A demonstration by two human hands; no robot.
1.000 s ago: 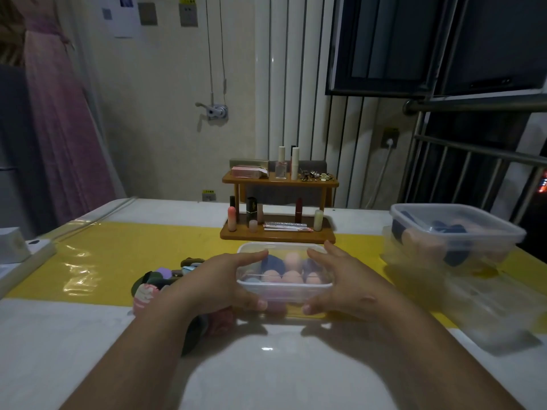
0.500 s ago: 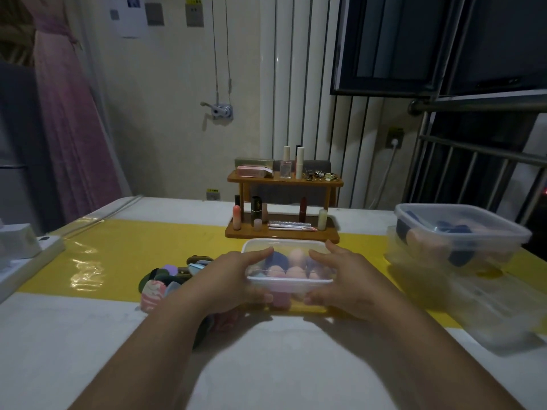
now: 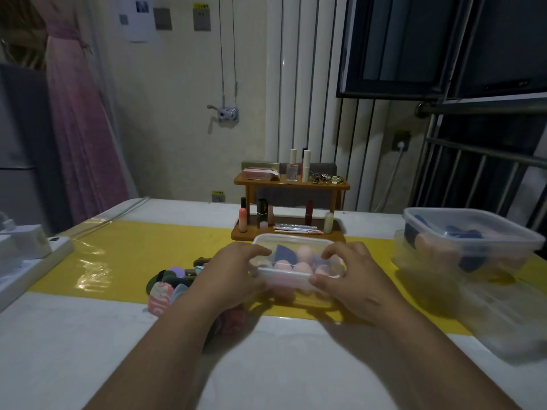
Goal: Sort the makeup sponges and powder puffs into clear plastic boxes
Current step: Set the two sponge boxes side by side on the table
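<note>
A white bench (image 3: 74, 335) with a yellow strip carries a clear lidded plastic box (image 3: 473, 232) of sponges at its right. At the middle, the left hand (image 3: 233, 273) and right hand (image 3: 352, 279) each grip an end of a second clear plastic box (image 3: 296, 275) holding pink egg-shaped makeup sponges (image 3: 305, 254); coloured powder puffs (image 3: 168, 282) lie heaped just left.

Right hand (image 3: 352, 282) fingers now curled, tips atop clear box (image 3: 296, 240); left hand (image 3: 233, 273) fingers curled further over its edge.
</note>
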